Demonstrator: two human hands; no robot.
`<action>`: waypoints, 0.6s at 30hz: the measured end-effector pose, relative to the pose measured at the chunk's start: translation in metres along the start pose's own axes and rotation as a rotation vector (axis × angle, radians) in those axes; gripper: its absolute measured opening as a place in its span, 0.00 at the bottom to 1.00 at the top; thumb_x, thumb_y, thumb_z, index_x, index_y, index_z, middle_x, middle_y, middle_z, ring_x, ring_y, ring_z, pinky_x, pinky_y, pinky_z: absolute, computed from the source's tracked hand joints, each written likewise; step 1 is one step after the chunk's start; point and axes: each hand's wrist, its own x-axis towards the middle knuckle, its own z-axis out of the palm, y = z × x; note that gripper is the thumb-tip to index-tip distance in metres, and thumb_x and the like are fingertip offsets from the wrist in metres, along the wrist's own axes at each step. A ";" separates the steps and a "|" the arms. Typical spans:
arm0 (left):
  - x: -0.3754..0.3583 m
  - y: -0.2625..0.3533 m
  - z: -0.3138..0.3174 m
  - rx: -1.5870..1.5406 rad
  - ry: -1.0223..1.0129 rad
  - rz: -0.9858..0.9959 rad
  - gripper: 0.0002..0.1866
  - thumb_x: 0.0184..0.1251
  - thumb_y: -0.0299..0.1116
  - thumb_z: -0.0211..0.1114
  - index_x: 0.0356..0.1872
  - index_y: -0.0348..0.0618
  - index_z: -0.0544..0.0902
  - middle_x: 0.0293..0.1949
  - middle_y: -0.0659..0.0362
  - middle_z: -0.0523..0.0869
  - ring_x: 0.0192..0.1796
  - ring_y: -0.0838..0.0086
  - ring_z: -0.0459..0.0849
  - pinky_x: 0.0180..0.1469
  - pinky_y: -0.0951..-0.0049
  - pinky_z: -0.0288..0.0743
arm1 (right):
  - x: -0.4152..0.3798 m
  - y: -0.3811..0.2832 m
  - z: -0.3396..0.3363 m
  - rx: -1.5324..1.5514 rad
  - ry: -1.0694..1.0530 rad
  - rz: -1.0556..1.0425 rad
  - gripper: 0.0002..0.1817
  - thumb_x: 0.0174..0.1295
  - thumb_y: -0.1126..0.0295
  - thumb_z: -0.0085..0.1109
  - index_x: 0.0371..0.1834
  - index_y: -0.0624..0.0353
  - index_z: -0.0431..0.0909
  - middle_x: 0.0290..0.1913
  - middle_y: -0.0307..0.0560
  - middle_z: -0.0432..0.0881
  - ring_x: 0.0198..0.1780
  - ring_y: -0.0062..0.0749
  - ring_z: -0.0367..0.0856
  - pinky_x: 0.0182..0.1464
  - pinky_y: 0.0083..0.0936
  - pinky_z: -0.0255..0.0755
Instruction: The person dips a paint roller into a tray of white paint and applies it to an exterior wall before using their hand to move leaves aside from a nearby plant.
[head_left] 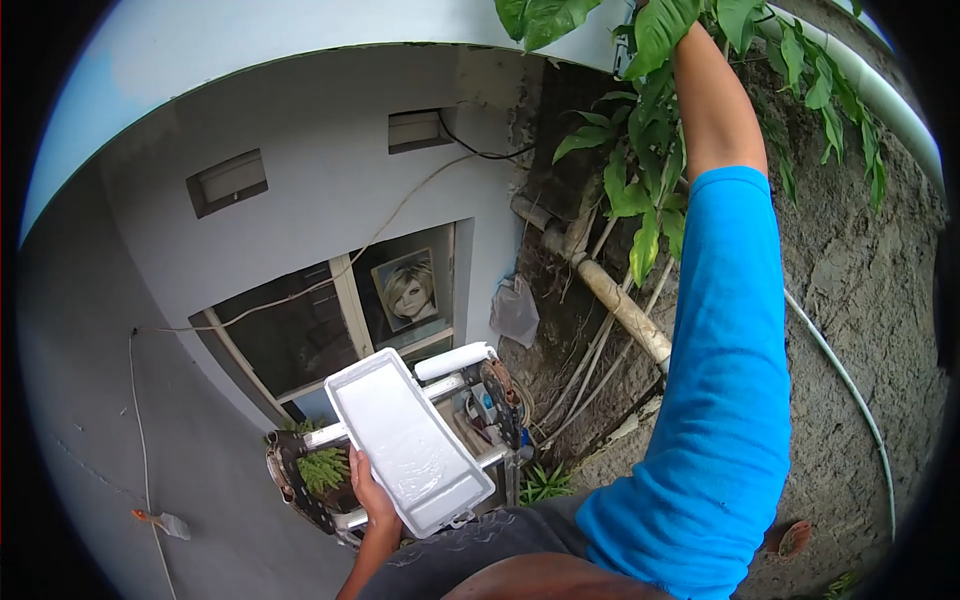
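Observation:
My left hand (372, 492) holds a white paint tray (410, 440) by its left edge, fingers closed around the rim. Wet-looking white paint covers the tray's bottom. The tray is over the top of a metal ladder (325, 436), and a white cylinder resembling a roller cover (455, 360) lies beside the tray's upper right corner. My right arm, in a blue sleeve (735, 340), reaches up to the top edge of the view. Green leaves (662, 35) hide my right hand there, near a pale painted ledge (330, 30), so its fingers do not show.
A grey wall with a window (345, 310) and a framed picture (405, 290) stands ahead. To the right are a rough wall (840, 290), an old pipe (620, 300), a white pipe (870, 85) and hanging plants (625, 190). A thin cable (400, 205) crosses the grey wall.

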 end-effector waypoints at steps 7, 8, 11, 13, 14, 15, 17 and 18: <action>0.000 0.001 0.002 -0.012 -0.012 0.016 0.26 0.78 0.38 0.47 0.70 0.32 0.63 0.61 0.51 0.76 0.60 0.69 0.75 0.64 0.74 0.64 | 0.050 0.057 -0.017 -0.154 0.119 0.119 0.24 0.69 0.53 0.48 0.47 0.65 0.82 0.46 0.60 0.84 0.45 0.53 0.82 0.48 0.41 0.72; -0.002 0.006 0.005 0.010 -0.001 0.020 0.26 0.78 0.38 0.47 0.70 0.32 0.63 0.62 0.50 0.76 0.61 0.69 0.75 0.64 0.74 0.64 | 0.051 0.067 -0.020 -0.181 0.130 0.140 0.24 0.69 0.53 0.48 0.47 0.65 0.82 0.46 0.60 0.84 0.45 0.53 0.82 0.48 0.41 0.72; -0.002 0.001 0.001 0.017 -0.012 0.022 0.26 0.78 0.38 0.48 0.70 0.31 0.64 0.62 0.50 0.75 0.61 0.69 0.75 0.65 0.74 0.64 | 0.047 0.097 -0.034 -0.238 0.155 0.221 0.24 0.69 0.53 0.47 0.46 0.64 0.82 0.45 0.61 0.84 0.45 0.54 0.82 0.46 0.42 0.72; 0.001 -0.001 -0.002 0.002 -0.042 0.019 0.27 0.78 0.38 0.48 0.70 0.31 0.64 0.62 0.50 0.75 0.61 0.69 0.75 0.65 0.74 0.64 | 0.031 0.111 -0.047 -0.323 0.155 0.312 0.24 0.69 0.53 0.47 0.46 0.64 0.82 0.45 0.61 0.84 0.44 0.54 0.82 0.46 0.43 0.72; 0.001 0.000 -0.003 0.003 -0.052 0.032 0.27 0.78 0.38 0.47 0.70 0.31 0.64 0.62 0.50 0.75 0.61 0.69 0.75 0.65 0.74 0.64 | 0.012 0.101 -0.061 -0.519 0.140 0.370 0.23 0.70 0.56 0.45 0.58 0.61 0.73 0.56 0.57 0.79 0.53 0.48 0.79 0.53 0.40 0.71; 0.001 -0.001 -0.001 0.001 -0.062 0.048 0.27 0.78 0.38 0.47 0.70 0.32 0.64 0.62 0.50 0.75 0.61 0.69 0.75 0.65 0.73 0.64 | 0.006 0.099 -0.069 -0.717 0.129 0.425 0.28 0.70 0.59 0.44 0.71 0.58 0.64 0.67 0.53 0.73 0.62 0.43 0.76 0.61 0.37 0.70; -0.001 0.003 0.002 0.033 -0.041 0.046 0.26 0.78 0.38 0.47 0.70 0.31 0.64 0.61 0.50 0.76 0.61 0.69 0.75 0.65 0.73 0.64 | 0.019 0.194 -0.051 -0.876 0.297 0.295 0.26 0.69 0.61 0.43 0.69 0.57 0.66 0.67 0.50 0.74 0.64 0.44 0.74 0.62 0.40 0.69; -0.002 0.004 0.004 0.061 -0.013 0.054 0.26 0.78 0.38 0.47 0.70 0.31 0.64 0.61 0.50 0.76 0.60 0.69 0.75 0.64 0.73 0.64 | 0.012 0.203 -0.055 -1.018 0.469 0.154 0.25 0.68 0.64 0.42 0.68 0.56 0.68 0.67 0.48 0.74 0.66 0.46 0.72 0.63 0.43 0.68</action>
